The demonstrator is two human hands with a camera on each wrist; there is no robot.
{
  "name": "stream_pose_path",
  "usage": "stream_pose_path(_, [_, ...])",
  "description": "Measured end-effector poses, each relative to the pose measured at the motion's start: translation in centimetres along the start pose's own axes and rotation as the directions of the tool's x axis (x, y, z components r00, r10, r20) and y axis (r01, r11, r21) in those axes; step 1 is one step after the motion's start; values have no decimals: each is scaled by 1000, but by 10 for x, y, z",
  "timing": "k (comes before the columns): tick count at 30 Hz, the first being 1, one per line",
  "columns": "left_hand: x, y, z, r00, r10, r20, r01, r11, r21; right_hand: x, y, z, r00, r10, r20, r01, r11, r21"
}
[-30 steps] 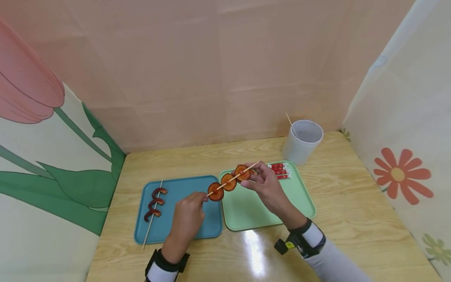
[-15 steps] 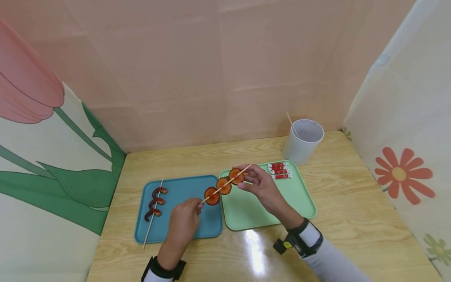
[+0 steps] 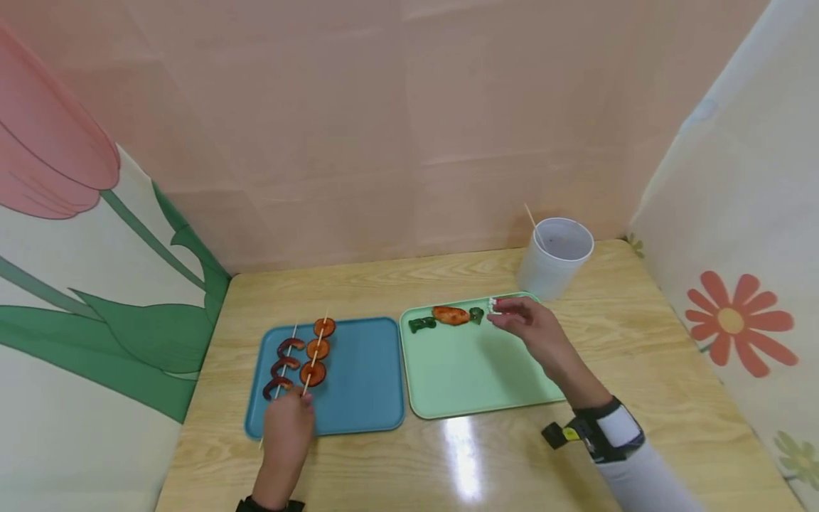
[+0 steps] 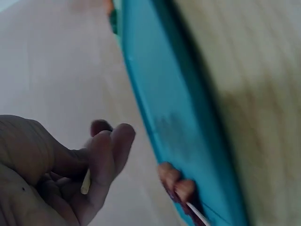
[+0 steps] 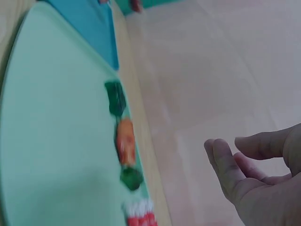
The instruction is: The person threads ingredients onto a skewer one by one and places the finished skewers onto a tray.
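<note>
A skewer with several round orange-brown slices [image 3: 318, 348] is over the left part of the blue tray [image 3: 367, 380]. My left hand [image 3: 288, 427] pinches its lower end between thumb and fingers; the stick's tip [image 4: 85, 182] pokes out in the left wrist view. Close on its left, a skewer of curved brown sausage pieces [image 3: 285, 365] lies on the same tray, partly hidden by the hand. Above the back right of the green tray [image 3: 461, 380], my right hand [image 3: 537, 333] holds nothing, its fingers loosely bent. Red-and-white wrapped pieces [image 5: 142, 219] lie below it, mostly covered in the head view.
On the green tray's back edge lie a dark green piece [image 3: 422, 324], an orange-brown piece like a chicken wing [image 3: 451, 315] and another green piece [image 3: 476, 315]. A white bucket [image 3: 550, 267] with a thin stick [image 3: 534, 226] stands behind. Walls border the table's back and sides.
My left hand has carried the slice skewer left and down to the blue tray. My right hand has let go of its far end and moved right, uncovering the green and orange-brown pieces.
</note>
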State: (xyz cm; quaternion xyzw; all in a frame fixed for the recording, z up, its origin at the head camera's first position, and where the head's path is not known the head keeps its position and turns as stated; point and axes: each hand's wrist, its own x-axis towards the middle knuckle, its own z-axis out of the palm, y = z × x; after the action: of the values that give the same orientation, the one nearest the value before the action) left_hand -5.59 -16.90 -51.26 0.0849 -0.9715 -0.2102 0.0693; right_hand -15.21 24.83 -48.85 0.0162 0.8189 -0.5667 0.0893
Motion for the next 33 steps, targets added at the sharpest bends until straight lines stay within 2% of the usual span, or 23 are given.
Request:
stream_pose_path(4, [2,-12,2,999,-34,43,32,999,41,-7,10,-19,999,47,-16,-48,997,-61])
stream_pose_path(7, [4,-17,6,998,-27,57,24,998,58,-10,19,-28,997,68,-42,-71,994,-80])
stream_pose_path(10, [6,-20,9,998,-10,60,7,998,60,-11,28,-35,994,45,-102,-51,997,-52])
stream_pose_path(13, [8,-20,11,998,-8,69,3,998,69,-9,34,-40,978,-11,-208,-3,998,-67])
stream_pose_path(16, [10,-20,10,996,-27,83,19,995,94,-4,34,-46,933,-98,-347,46,987,-155])
stream_pose_path(21, [13,-22,10,989,-78,126,59,987,148,19,21,-65,810,-265,-524,119,948,-295])
stream_pose_path(23, [13,-25,10,987,-88,132,66,984,164,36,14,-78,775,-285,-565,126,945,-303])
stream_pose_path(24, [14,-25,10,987,-87,134,64,984,169,45,12,-85,766,-277,-580,114,947,-301])
stream_pose_path(25, [14,-27,10,987,-86,132,63,983,172,55,10,-94,763,-263,-590,93,949,-302])
stream_pose_path(26, [14,-27,11,988,-85,130,62,983,175,65,7,-103,771,-235,-592,58,952,-302])
stream_pose_path(31, [16,-28,12,988,-79,130,55,982,182,107,1,-146,860,-15,-511,-145,951,-272])
stream_pose_path(33, [17,-26,13,985,-90,145,63,982,179,118,1,-159,877,69,-476,-206,948,-242])
